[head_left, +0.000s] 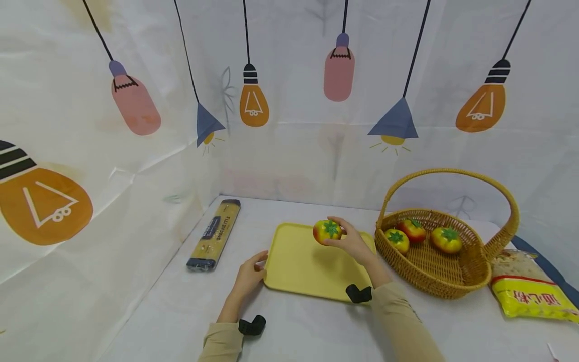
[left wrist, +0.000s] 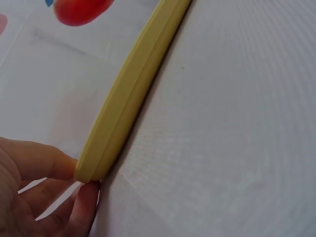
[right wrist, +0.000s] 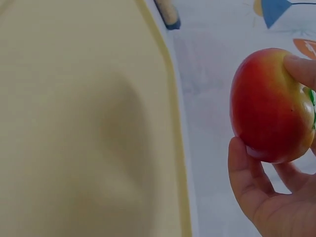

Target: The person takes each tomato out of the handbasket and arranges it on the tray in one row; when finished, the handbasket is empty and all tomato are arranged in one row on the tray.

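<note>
My right hand (head_left: pixel 352 243) holds a red-and-yellow tomato (head_left: pixel 326 232) with a green star-shaped calyx, raised above a yellow tray (head_left: pixel 289 274). In the right wrist view, thumb and fingers grip the tomato (right wrist: pixel 269 106) from its sides, and a shadow falls on the tray. My left hand (head_left: pixel 247 275) is at the tray's left edge. Seen from the left wrist, its thumb and a finger pinch the tray's rim (left wrist: pixel 123 94), which lies on the white tabletop. Beyond that rim, part of the red tomato (left wrist: pixel 81 10) shows.
Right of the tray stands a wicker basket (head_left: pixel 429 281) with a tall handle, and three similar tomatoes (head_left: pixel 447 240) lie in it. A yellow-and-clear food packet (head_left: pixel 529 296) lies beside the basket. A long spaghetti pack (head_left: pixel 216 235) rests at the left, near the cloth wall.
</note>
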The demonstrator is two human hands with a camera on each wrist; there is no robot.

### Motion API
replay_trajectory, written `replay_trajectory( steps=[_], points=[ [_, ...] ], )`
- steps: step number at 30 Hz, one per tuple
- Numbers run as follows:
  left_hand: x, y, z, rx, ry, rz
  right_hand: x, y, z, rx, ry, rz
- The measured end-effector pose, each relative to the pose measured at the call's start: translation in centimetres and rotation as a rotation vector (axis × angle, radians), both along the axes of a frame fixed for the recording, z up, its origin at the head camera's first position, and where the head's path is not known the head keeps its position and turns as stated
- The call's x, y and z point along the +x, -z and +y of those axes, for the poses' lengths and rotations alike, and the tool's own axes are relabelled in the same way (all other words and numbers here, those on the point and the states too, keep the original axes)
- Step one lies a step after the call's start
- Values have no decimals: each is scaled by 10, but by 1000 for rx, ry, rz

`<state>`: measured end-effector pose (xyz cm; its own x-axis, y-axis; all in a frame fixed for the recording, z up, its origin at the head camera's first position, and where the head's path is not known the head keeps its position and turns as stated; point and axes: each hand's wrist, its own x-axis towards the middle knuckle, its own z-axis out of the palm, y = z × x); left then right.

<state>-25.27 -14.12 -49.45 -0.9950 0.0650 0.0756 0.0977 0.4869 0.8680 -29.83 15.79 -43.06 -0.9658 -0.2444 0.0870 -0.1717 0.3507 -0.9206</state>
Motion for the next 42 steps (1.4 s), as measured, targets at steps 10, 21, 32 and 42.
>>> replay_trajectory(
  steps=[10,21,32,42],
  points=[
    [1,0,0,1,-2,11,-10,9,-21,-23,-35,-2],
    [2,-2,-1,-1,2,1,-15,15,-35,-59,-14,-34],
    [-1,1,3,17,16,-19,-7,4,-46,-89,-28,-74],
    [-1,1,1,15,9,-20,-23,24,-55,-66,-14,-30]
  ],
)
